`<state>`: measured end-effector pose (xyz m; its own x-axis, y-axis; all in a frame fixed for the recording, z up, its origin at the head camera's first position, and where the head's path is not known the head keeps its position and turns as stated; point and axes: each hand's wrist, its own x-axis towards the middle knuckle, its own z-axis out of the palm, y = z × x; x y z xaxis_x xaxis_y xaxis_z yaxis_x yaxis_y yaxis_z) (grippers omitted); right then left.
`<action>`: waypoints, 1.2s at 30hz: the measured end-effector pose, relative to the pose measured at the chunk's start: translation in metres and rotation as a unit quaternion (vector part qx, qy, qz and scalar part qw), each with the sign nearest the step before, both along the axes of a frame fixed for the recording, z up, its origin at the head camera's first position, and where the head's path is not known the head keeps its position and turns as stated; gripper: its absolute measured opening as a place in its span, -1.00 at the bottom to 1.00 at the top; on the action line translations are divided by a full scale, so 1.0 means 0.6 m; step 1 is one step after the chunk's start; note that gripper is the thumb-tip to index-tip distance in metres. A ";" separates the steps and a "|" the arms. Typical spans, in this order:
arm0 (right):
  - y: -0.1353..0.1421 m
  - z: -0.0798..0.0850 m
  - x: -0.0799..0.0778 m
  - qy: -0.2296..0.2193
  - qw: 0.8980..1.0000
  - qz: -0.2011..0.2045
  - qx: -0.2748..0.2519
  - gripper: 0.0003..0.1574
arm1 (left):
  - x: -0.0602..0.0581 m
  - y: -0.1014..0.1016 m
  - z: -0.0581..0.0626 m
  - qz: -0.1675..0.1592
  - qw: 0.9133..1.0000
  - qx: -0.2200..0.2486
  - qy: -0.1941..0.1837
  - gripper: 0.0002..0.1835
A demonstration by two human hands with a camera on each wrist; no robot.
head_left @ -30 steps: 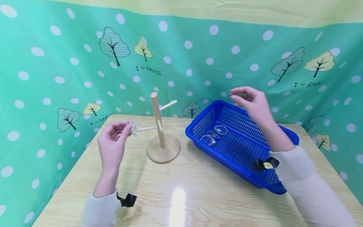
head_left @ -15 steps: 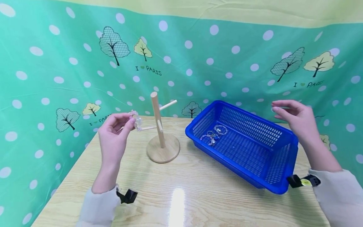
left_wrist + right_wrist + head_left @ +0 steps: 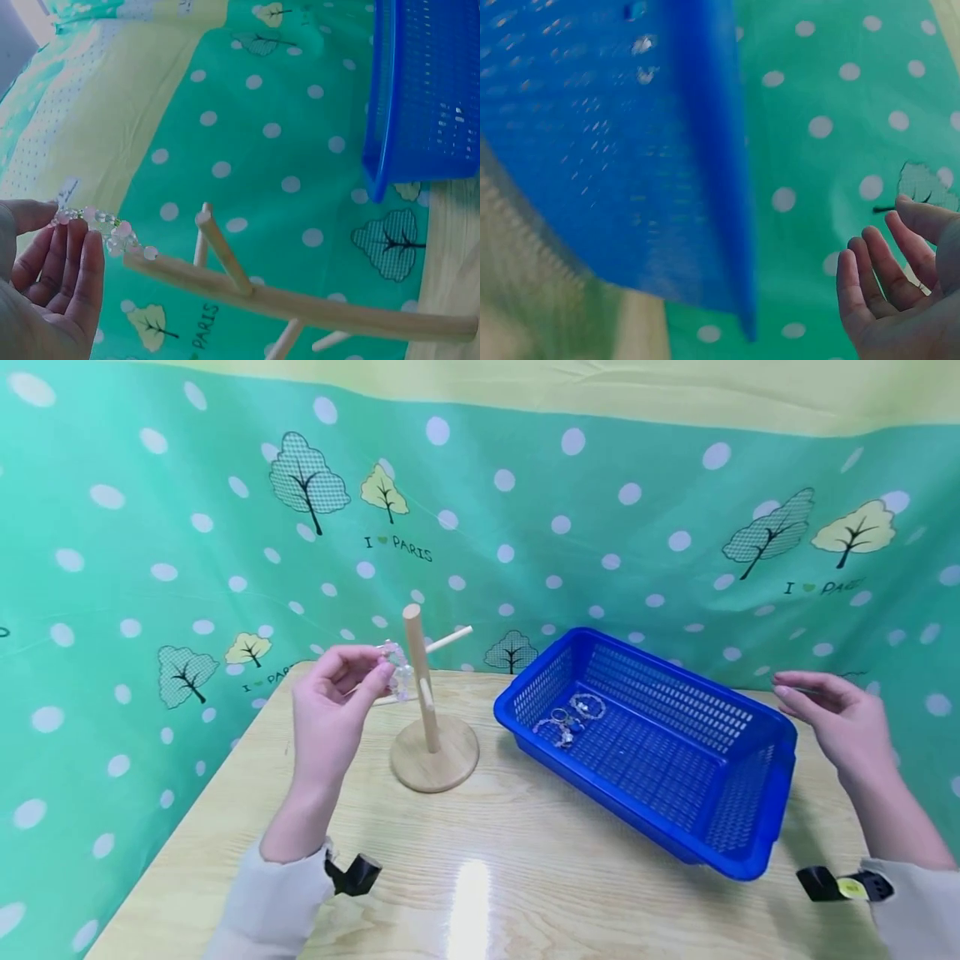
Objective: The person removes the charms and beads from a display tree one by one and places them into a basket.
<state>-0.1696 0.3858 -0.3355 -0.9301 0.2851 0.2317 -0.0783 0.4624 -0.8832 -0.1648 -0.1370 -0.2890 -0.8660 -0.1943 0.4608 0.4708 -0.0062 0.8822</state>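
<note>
Between thumb and fingers my left hand [image 3: 336, 714] pinches a beaded bracelet [image 3: 401, 673] of clear and pink beads. The bracelet hangs close to the left side of a wooden peg stand [image 3: 422, 693], in front of one of its pegs; whether they touch I cannot tell. In the left wrist view, the bracelet [image 3: 112, 229] shows near the tip of the post. My right hand [image 3: 843, 722] holds nothing and hovers at the right end of the blue basket [image 3: 645, 822], its fingers loosely bent. Several bracelets [image 3: 573, 718] lie inside the basket at its left end.
The stand has a round base [image 3: 435, 756] on the light wooden table [image 3: 525, 877]. Behind the table hangs a green dotted cloth [image 3: 525, 510] with printed trees. The basket takes up the table's right half.
The left hand has moved right and slightly up, bringing the bracelet nearer the stand's post. The right hand has moved from above the basket to its right end, and lower.
</note>
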 end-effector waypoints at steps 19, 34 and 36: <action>0.053 -0.097 0.016 -0.048 0.996 -0.053 0.046 -0.40 | -0.003 0.131 -0.007 -0.130 0.990 -0.053 -0.027 -0.81; 0.048 -0.116 0.021 0.035 0.989 -0.036 0.140 -0.54 | -0.078 0.236 -0.067 -0.212 0.969 -0.113 -0.064 -0.83; 0.047 -0.117 0.022 0.035 0.990 -0.031 0.131 -0.54 | -0.090 0.249 -0.079 -0.221 0.963 -0.135 -0.075 -0.84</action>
<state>-0.1563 0.4140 -0.4059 -0.8916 0.2629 0.3687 -0.0996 0.6805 -0.7260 -0.2189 0.0123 -0.3364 -0.8971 0.3182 0.3066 0.3421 0.0611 0.9377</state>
